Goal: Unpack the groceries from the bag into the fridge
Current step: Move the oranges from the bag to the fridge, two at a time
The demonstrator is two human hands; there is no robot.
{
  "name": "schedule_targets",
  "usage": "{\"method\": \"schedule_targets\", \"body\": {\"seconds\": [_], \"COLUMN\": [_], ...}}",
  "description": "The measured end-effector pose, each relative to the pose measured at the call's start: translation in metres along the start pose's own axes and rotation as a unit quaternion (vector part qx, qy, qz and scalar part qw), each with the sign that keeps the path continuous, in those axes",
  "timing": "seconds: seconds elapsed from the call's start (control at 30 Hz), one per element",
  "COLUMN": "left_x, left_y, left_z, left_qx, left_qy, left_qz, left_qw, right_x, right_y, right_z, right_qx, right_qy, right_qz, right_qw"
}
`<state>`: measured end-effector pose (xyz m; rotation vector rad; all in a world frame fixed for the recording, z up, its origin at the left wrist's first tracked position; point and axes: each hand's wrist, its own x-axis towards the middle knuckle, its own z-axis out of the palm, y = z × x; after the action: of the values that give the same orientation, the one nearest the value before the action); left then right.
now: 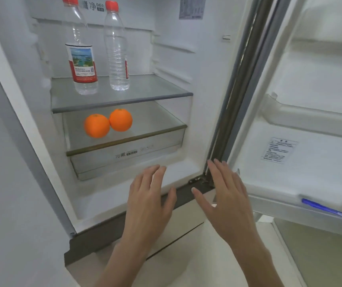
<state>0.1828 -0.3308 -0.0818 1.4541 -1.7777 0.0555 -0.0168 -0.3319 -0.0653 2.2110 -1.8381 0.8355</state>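
Head view: we look into the open fridge (211,83); no bag in sight.
Done: two bottles (83,65) upright on our glass shelf (122,100), toward its left edge; two oranges (108,124) touching on the drawer cover (124,139), left of centre.
Left: we cannot tell whether anything remains in the bag.
Hands: our left hand (150,195) and right hand (226,193) are spread flat, empty.
Relative to grip: groceries sit well above and left of both hands, at the fridge's bottom edge.
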Motion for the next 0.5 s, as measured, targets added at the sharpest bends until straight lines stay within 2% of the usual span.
{"method": "schedule_targets", "body": {"seconds": [0.27,0.5], "left_x": [-0.012,-0.052], "left_y": [0.099,0.205], "left_z": [0.052,0.096], "left_qx": [-0.027,-0.081], "left_qy": [-0.069,-0.111], "left_qz": [0.105,0.193], "left_qw": [0.992,0.971], "right_x": [-0.081,-0.172], "right_y": [0.077,0.145], "right_z": [-0.075,-0.143], "right_qx": [-0.081,-0.145], "right_qy": [0.063,0.099], "right_qz": [0.115,0.237], "right_qw": [0.988,0.955]}}
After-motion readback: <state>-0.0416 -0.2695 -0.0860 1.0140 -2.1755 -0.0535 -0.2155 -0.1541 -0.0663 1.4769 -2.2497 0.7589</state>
